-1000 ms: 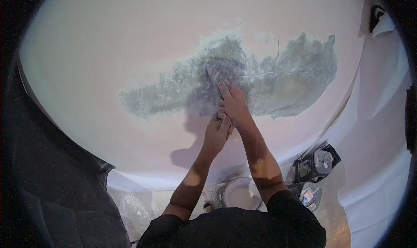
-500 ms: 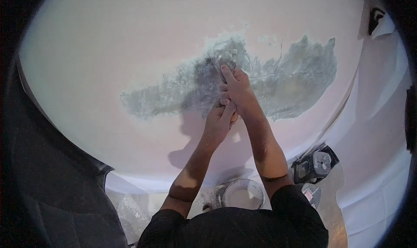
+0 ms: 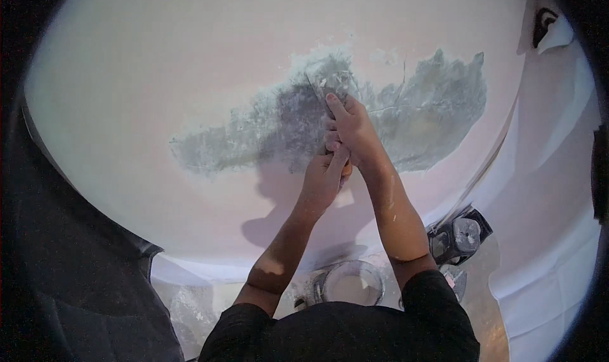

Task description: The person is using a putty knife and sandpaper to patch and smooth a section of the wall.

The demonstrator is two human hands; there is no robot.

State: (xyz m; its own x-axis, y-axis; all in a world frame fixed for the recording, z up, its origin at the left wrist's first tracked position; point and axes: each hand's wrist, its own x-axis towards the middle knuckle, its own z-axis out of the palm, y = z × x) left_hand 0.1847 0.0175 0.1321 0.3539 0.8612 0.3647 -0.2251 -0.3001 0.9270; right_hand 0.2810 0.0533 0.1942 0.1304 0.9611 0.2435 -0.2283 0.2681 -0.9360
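My right hand (image 3: 352, 130) grips a scraper (image 3: 331, 83) whose plaster-smeared blade is on a mottled gray patch (image 3: 431, 108) in the pale pink wall (image 3: 127, 57). Below it, my left hand (image 3: 325, 179) is wrapped round the same scraper’s handle, part of which shows orange past the fingers. Thin cracks run through the patch to the right of the blade. My arms cast a shadow on the wall to the left.
At the wall’s foot stand a round bucket (image 3: 352, 283) and a black plastic object with a gray top (image 3: 457, 235), partly behind my arm. A dark cloth (image 3: 89, 267) hangs at lower left, white sheeting (image 3: 539, 171) at right. The floor (image 3: 190, 305) is splattered white.
Both hands and the scraper have moved upward on the gray patch, mostly between one second and half a second ago, and have since shifted slightly right.
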